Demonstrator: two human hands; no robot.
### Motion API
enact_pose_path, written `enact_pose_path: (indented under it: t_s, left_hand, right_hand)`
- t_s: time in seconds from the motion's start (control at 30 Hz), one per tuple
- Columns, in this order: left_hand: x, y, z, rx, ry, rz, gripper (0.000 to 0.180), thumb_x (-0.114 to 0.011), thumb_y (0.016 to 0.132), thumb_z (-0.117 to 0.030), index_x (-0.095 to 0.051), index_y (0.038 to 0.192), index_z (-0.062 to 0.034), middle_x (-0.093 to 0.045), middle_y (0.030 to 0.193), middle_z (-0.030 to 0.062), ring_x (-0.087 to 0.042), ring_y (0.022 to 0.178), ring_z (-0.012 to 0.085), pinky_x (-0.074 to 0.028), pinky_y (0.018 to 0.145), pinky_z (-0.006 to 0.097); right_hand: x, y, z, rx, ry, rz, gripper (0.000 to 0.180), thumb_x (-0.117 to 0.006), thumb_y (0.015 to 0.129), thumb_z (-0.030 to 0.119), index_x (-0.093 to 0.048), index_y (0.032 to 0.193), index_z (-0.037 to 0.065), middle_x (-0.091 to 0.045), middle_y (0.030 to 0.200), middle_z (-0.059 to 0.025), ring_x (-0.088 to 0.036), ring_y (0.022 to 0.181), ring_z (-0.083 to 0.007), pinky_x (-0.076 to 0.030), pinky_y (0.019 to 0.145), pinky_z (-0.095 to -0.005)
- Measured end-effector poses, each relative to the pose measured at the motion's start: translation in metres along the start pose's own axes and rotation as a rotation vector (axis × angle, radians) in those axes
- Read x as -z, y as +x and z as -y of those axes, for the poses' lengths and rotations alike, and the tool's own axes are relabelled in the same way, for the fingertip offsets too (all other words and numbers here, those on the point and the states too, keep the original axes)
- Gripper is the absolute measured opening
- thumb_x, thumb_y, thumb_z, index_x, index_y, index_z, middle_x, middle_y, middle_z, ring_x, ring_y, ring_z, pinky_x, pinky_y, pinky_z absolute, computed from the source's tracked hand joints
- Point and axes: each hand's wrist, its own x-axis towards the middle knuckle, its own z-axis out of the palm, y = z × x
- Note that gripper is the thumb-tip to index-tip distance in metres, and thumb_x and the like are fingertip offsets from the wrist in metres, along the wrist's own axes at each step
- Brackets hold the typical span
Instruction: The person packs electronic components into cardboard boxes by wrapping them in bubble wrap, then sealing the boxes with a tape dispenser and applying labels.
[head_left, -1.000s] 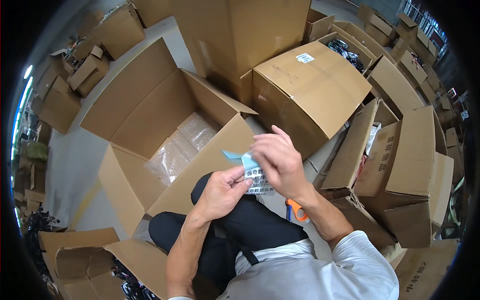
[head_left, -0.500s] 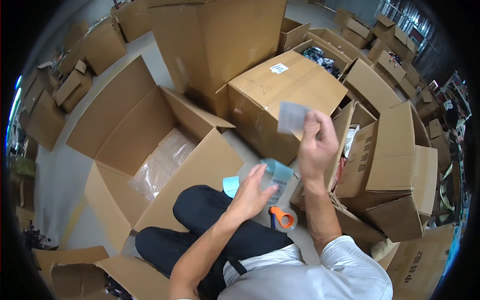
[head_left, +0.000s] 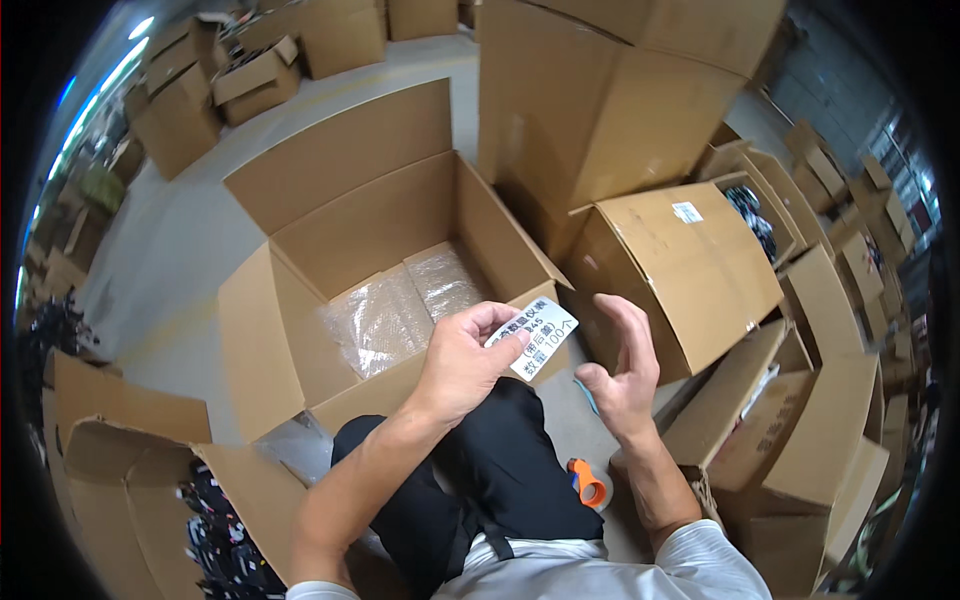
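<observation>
My left hand point(head_left: 455, 365) pinches a white printed label point(head_left: 545, 338) by its left edge, thumb on top, over the near wall of the open carton point(head_left: 290, 340). The label's printed side faces up. To the right of the label is my right hand point(head_left: 628, 375), fingers curved and apart, with nothing between them. A sliver of blue strip point(head_left: 587, 396) shows beside its thumb; whether the hand touches it I cannot tell. Clear bubble wrap point(head_left: 385, 325) lies across the carton's bottom.
An orange tape dispenser point(head_left: 592, 486) lies on the floor by my right thigh. A closed carton point(head_left: 690, 270) stands to the right, with a tall carton point(head_left: 610, 120) behind. Open boxes flank me; the lower-left one holds dark small parts point(head_left: 225, 540).
A label is now in my left hand; earlier my right hand held one up and my left was at the blue strip. My right hand has come lower, its fingers spread. The view has swung left.
</observation>
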Motion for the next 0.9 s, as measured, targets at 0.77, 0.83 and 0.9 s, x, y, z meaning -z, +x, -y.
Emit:
enact_pose_path:
  t_s: [0.77,0.83,0.9]
  left_hand:
    - [0.301,0.100,0.114,-0.570,1.780,-0.599,0.032,-0.057,0.085,-0.014,-0.062,0.114,-0.0004,-0.062,0.112,0.0170,-0.059,0.111,0.0321,-0.042,0.095,0.044]
    - [0.301,0.099,0.129,-0.549,1.787,-0.567,0.040,-0.056,0.086,-0.013,-0.061,0.124,0.0009,-0.062,0.124,0.0191,-0.056,0.120,0.0338,-0.041,0.103,0.045]
    - [0.297,0.100,0.130,-0.475,1.709,-0.548,0.044,-0.054,0.088,-0.013,-0.059,0.129,0.0003,-0.055,0.138,0.0214,-0.049,0.133,0.0349,-0.036,0.112,0.047]
  right_hand:
    - [-0.236,0.177,-0.073,-0.577,0.611,0.375,0.022,-0.070,0.091,0.011,-0.066,0.106,-0.005,-0.068,0.096,-0.0076,-0.062,0.084,-0.0115,-0.050,0.077,-0.0254]
    - [-0.296,0.197,-0.108,-0.675,0.536,0.440,0.024,-0.071,0.092,0.013,-0.067,0.108,-0.004,-0.069,0.098,-0.0089,-0.065,0.083,-0.0134,-0.054,0.072,-0.0290]
    - [-0.348,0.198,-0.147,-0.766,0.330,0.451,0.021,-0.073,0.090,0.013,-0.067,0.104,-0.002,-0.070,0.090,-0.0069,-0.065,0.075,-0.0123,-0.054,0.067,-0.0270]
